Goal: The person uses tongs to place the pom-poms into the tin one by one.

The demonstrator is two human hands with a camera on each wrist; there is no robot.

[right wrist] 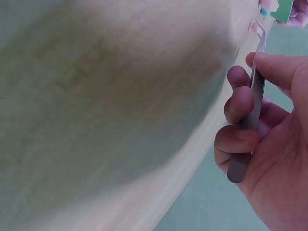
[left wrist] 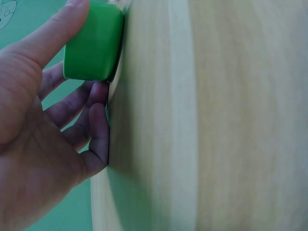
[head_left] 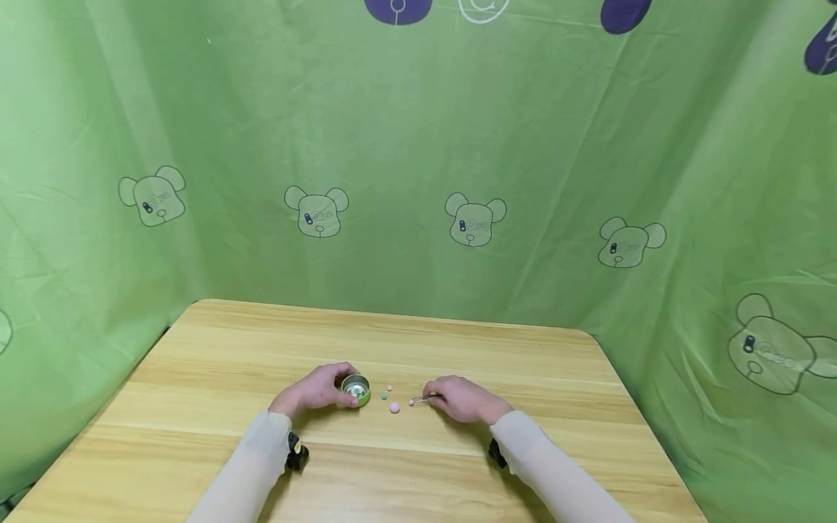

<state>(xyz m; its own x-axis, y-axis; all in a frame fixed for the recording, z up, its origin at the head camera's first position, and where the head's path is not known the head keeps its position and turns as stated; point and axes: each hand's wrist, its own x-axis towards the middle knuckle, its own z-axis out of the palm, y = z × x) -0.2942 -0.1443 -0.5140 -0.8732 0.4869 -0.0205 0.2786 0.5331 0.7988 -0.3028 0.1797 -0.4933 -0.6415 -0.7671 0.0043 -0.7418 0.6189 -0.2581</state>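
My left hand [head_left: 319, 388] grips a small round green tin [left wrist: 94, 43], thumb on one side and fingers on the other. The tin stands upright on the table, its open top showing a silvery inside with some small pale pieces. My right hand [head_left: 461, 400] holds slim metal tweezers [right wrist: 258, 82] with bent tips pointing left. At those tips lies a small pink bead [head_left: 411, 402]; whether they pinch it I cannot tell. Between the hands lie a larger pink bead [head_left: 394, 408], a teal bead [head_left: 383, 396] and another small pink bead [head_left: 389, 388].
A light wooden table [head_left: 366, 479] carries everything. Green curtain [head_left: 392, 131] with printed bear heads hangs behind it and along both sides. Each wrist wears a small black camera [head_left: 297, 453].
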